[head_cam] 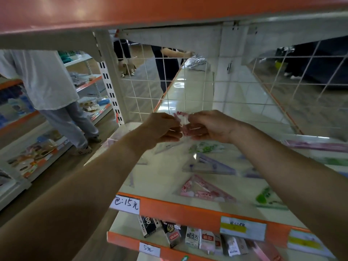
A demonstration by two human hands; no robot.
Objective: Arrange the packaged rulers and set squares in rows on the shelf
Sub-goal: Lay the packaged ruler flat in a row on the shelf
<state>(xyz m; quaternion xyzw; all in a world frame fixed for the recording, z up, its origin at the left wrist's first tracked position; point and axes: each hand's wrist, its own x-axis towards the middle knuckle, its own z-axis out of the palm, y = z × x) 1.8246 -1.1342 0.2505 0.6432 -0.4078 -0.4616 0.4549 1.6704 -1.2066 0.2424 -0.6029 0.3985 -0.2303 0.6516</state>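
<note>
Head view, pink clear-wrapped ruler pack (181, 118), pinched

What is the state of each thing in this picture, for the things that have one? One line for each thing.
left hand: pinches the held pink packet.
right hand: pinches the same packet.
held pink packet: in the air between both hands, above the shelf.
purple set square packet: lies flat on the shelf.
pink set square packet: lies flat near the front edge.
green packet: lies flat, front right.
</note>
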